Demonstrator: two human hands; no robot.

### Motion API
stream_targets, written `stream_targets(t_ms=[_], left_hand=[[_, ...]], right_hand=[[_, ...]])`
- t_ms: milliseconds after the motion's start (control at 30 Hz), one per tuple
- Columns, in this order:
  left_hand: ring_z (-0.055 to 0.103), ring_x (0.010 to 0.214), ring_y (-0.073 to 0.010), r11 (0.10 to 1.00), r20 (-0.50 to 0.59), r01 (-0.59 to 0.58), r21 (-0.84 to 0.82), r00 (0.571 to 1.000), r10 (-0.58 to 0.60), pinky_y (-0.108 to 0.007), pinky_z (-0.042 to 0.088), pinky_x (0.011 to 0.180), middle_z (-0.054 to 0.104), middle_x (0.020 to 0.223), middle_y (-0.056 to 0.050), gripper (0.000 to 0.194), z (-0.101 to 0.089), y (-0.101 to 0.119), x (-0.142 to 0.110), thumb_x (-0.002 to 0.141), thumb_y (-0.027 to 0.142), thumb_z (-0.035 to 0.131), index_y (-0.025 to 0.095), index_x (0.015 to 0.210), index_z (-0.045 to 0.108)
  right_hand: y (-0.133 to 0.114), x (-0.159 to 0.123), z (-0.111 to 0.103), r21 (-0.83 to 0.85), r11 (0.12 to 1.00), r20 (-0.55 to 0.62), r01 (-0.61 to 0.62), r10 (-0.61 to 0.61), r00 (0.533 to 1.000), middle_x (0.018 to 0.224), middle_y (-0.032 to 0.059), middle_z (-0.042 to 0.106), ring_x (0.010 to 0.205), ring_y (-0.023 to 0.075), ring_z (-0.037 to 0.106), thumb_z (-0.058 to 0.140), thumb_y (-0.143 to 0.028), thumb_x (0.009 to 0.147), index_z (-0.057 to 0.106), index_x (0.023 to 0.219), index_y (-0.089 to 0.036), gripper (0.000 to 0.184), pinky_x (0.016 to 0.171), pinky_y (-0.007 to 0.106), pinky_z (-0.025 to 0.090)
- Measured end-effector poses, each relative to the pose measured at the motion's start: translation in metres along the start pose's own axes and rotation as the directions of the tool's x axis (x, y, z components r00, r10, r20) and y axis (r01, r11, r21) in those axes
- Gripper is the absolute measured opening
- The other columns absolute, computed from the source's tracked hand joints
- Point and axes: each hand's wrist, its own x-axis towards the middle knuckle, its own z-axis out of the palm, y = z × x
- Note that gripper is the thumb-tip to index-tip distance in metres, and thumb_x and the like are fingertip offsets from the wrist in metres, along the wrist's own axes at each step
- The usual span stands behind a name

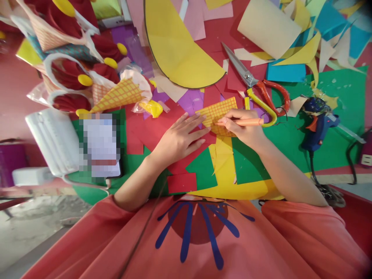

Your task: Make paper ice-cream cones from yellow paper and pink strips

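Observation:
My right hand [247, 126] grips an orange marker [251, 122], its tip at a small piece of yellow paper [223, 106] covered with orange grid lines. Flat beside it, my left hand [184, 137] has its fingers stretched over the left edge of that paper. Scissors [248, 79] with one red and one yellow handle lie open just beyond my right hand. Farther back rests a large yellow paper shape [180, 50] with a dark edge. A finished-looking paper cone [119, 95] with the same grid pattern lies to the left.
A blue glue gun [316, 131] sits at the right on green paper [340, 97]. At left are a phone [101, 143] with a cable and a white case [54, 139]. Paper scraps [334, 42] pile up at the back right, near a cream paper roll [269, 29].

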Motion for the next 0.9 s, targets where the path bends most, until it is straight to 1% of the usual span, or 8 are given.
stream_targets(t_ms=[300, 467, 567, 633, 700, 767, 833, 900], left_hand=[[0.047, 0.134, -0.0278, 1.0, -0.007, -0.006, -0.025, 1.0, 0.006, -0.056, 0.036, 0.112, 0.051, 0.141, -0.014, 0.034, -0.0008, 0.0, 0.001, 0.097, 0.032, 0.044, 0.02, 0.122, 0.063], [0.048, 0.133, -0.0283, 1.0, -0.022, -0.017, -0.015, 1.0, 0.017, -0.056, 0.036, 0.112, 0.053, 0.14, -0.015, 0.035, -0.0014, 0.0008, 0.0017, 0.098, 0.032, 0.043, 0.018, 0.123, 0.063], [0.048, 0.133, -0.0278, 1.0, -0.022, -0.013, -0.015, 1.0, 0.013, -0.056, 0.036, 0.112, 0.053, 0.14, -0.014, 0.035, -0.0012, 0.0007, 0.0018, 0.098, 0.033, 0.043, 0.019, 0.122, 0.063], [0.048, 0.133, -0.0279, 1.0, -0.029, -0.023, -0.011, 0.999, 0.023, -0.055, 0.037, 0.112, 0.053, 0.14, -0.014, 0.034, -0.0007, 0.0002, 0.0015, 0.098, 0.033, 0.043, 0.019, 0.122, 0.063], [0.048, 0.133, -0.028, 0.999, -0.038, -0.034, -0.007, 0.999, 0.033, -0.055, 0.038, 0.111, 0.054, 0.139, -0.014, 0.034, -0.0001, -0.0005, 0.001, 0.098, 0.032, 0.044, 0.019, 0.123, 0.063], [0.048, 0.133, -0.0277, 0.999, -0.036, -0.034, -0.006, 0.999, 0.034, -0.054, 0.037, 0.111, 0.054, 0.139, -0.013, 0.034, 0.0003, -0.0011, 0.0005, 0.098, 0.033, 0.044, 0.019, 0.123, 0.063], [0.048, 0.133, -0.0272, 1.0, -0.031, -0.03, -0.004, 0.999, 0.029, -0.055, 0.037, 0.112, 0.055, 0.138, -0.012, 0.034, 0.0004, -0.0015, 0.0003, 0.098, 0.033, 0.043, 0.02, 0.123, 0.063], [0.051, 0.13, -0.0269, 0.999, -0.045, -0.041, 0.003, 0.998, 0.041, -0.054, 0.038, 0.11, 0.057, 0.136, -0.012, 0.034, 0.0, -0.0014, 0.0005, 0.098, 0.033, 0.044, 0.019, 0.121, 0.064]], right_hand=[[0.0013, 0.0018, -0.0013, 0.017, 1.0, 0.04, -0.023, 0.022, 0.999, 0.063, 0.0009, 0.067, 0.058, 0.0101, 0.059, 0.057, -0.026, 0.08, 0.062, 0.062, -0.016, 0.022, 0.054, 0.023, 0.041], [0.0007, 0.0007, -0.0023, 0.016, 0.999, 0.071, -0.044, 0.043, 0.997, 0.062, 0.001, 0.068, 0.057, 0.0101, 0.058, 0.056, -0.026, 0.079, 0.061, 0.061, -0.016, 0.021, 0.051, 0.022, 0.038], [0.0, 0.0004, -0.0029, 0.02, 0.998, 0.089, -0.058, 0.056, 0.994, 0.058, 0.0003, 0.065, 0.055, 0.0094, 0.056, 0.057, -0.025, 0.078, 0.059, 0.058, -0.016, 0.022, 0.049, 0.022, 0.036], [-0.0006, 0.0007, -0.0034, 0.063, 0.994, 0.099, -0.084, 0.077, 0.992, 0.055, -0.0003, 0.063, 0.053, 0.0087, 0.054, 0.057, -0.023, 0.076, 0.059, 0.056, -0.016, 0.021, 0.047, 0.022, 0.035], [-0.0011, 0.0009, -0.0042, 0.158, 0.98, 0.072, -0.119, 0.109, 0.991, 0.054, -0.0014, 0.062, 0.048, 0.0074, 0.052, 0.057, -0.021, 0.075, 0.059, 0.056, -0.016, 0.02, 0.044, 0.021, 0.034], [-0.0012, 0.0007, -0.005, 0.275, 0.954, -0.003, -0.121, 0.127, 0.992, 0.053, -0.0022, 0.061, 0.044, 0.0061, 0.049, 0.057, -0.021, 0.077, 0.06, 0.057, -0.016, 0.02, 0.042, 0.02, 0.036], [-0.0013, -0.0002, -0.0053, 0.363, 0.928, -0.085, -0.08, 0.119, 0.989, 0.054, -0.0024, 0.06, 0.043, 0.0064, 0.05, 0.059, -0.025, 0.08, 0.063, 0.061, -0.017, 0.021, 0.042, 0.021, 0.04], [-0.002, -0.0015, -0.0052, 0.401, 0.915, -0.126, -0.041, 0.1, 0.987, 0.058, -0.001, 0.064, 0.047, 0.0085, 0.056, 0.061, -0.032, 0.084, 0.067, 0.07, -0.019, 0.02, 0.044, 0.023, 0.044]])
